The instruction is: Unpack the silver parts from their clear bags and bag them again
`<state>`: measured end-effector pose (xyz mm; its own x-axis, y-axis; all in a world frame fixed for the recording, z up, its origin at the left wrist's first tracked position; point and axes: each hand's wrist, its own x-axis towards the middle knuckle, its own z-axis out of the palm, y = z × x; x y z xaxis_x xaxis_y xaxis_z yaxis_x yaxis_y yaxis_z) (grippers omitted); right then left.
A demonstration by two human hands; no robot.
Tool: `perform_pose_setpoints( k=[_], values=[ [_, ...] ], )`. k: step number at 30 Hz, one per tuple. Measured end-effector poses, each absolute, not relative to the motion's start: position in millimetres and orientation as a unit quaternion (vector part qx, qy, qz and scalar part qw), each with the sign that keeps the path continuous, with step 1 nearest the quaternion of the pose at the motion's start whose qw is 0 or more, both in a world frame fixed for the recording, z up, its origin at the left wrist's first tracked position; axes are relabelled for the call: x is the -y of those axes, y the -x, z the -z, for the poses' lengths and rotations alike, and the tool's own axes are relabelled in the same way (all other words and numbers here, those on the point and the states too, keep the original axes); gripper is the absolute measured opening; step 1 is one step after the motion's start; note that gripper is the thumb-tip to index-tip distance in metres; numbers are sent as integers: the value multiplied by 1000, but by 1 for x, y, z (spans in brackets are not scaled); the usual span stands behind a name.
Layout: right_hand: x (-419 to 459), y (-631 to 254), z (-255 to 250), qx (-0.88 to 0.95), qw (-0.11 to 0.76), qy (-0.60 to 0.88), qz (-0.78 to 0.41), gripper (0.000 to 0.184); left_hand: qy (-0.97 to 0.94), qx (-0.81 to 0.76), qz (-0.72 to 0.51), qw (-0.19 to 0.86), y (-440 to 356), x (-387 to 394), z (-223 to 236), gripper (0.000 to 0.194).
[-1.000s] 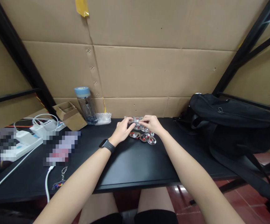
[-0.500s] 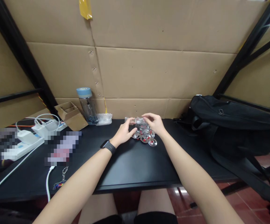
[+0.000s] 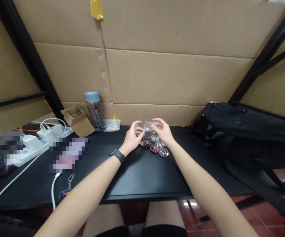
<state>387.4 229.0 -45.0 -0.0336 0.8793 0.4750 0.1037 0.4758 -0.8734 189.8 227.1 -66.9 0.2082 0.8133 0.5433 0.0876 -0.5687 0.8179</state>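
Between my hands is a clear plastic bag (image 3: 147, 129), held up just over the black table. My left hand (image 3: 133, 136) pinches its left side with thumb and fingers, and my right hand (image 3: 162, 131) grips the right side the same way. Right below lie several round, shiny discs with red centres (image 3: 163, 151), bunched on the tabletop. Some of them are partly hidden behind the bag and my fingers, so I cannot tell whether any are inside it. A dark watch (image 3: 117, 154) is on my left wrist.
At the left are a bottle with a blue lid (image 3: 94, 112), an opened cardboard box (image 3: 79, 121), a crumpled clear packet (image 3: 112, 125), a power strip (image 3: 25, 153), a blurred-out phone-like item (image 3: 69, 154) and a keychain (image 3: 65, 191). A black backpack (image 3: 250, 131) lies at the right.
Both hands stay on the bag; my fingers have shifted their grip along its upper edge. The whole view has moved slightly, so the surroundings appear a little further right.
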Motion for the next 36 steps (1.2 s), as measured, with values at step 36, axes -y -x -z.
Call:
perform_pose_setpoints(
  k=[36],
  values=[
    [-279, -462, 82, 716, 396, 573, -47, 30, -660, -697, -275, -57, -76, -265, 53, 38]
  ],
)
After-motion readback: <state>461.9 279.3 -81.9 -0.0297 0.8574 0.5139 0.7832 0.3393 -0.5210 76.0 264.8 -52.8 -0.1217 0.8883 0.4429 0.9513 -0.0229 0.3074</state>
